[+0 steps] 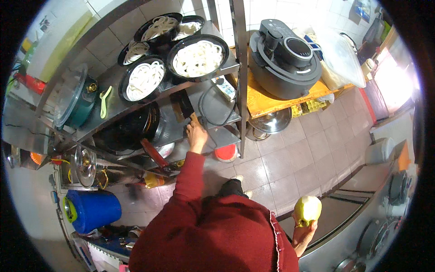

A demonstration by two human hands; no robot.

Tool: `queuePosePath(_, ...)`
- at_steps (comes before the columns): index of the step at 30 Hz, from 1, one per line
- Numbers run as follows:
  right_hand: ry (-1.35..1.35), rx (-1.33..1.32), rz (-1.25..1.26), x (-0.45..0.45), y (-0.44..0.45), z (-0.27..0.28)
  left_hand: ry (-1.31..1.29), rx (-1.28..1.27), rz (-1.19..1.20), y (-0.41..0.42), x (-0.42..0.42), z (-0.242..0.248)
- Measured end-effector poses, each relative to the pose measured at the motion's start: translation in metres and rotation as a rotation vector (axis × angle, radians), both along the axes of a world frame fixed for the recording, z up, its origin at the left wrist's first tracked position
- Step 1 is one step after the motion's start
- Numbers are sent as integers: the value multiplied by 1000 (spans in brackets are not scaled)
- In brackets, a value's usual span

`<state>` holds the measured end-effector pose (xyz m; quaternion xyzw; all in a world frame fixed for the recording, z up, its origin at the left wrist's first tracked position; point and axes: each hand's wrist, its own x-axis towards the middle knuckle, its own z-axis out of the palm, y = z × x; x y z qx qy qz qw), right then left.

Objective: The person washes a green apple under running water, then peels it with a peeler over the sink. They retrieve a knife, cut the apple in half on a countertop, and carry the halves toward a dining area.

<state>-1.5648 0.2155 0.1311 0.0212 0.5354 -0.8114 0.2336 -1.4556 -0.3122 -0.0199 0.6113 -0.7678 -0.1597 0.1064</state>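
My left hand [196, 134] reaches into a metal shelf rack and grips the wooden handle of a cleaver [183, 104], whose dark, broad blade lies over the middle shelf. Low on the right, my right hand [303, 236] holds up a round yellow-green fruit [308, 210], an apple or a pear, with part of its skin off. A light green peeler [105, 102] rests on the upper shelf, left of several black bowls of white noodle-like strands, one of them the large front bowl [198, 58].
A black electric cooker [284, 64] stands on a wooden board [265, 98] beside the rack's upright. Below are a steel basin [272, 121] and a red-lidded container [226, 153]. A power strip [224, 89] and looped cable lie near the cleaver. A blue bucket [97, 210] is at lower left, a steel counter [336, 238] at right.
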Motion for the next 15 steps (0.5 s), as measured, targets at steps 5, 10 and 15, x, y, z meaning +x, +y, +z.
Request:
queuePosePath(5, -38, 6, -22, 1, 8, -4, -46, 192, 105, -42, 14, 6)
queuePosePath(10, -50, -8, 7, 2, 10, 2, 336, -65, 194, -21, 33, 29)
queuePosePath(15, -73, 0, -27, 0, 1, 9, 1345, 641, -73, 156, 73, 107)
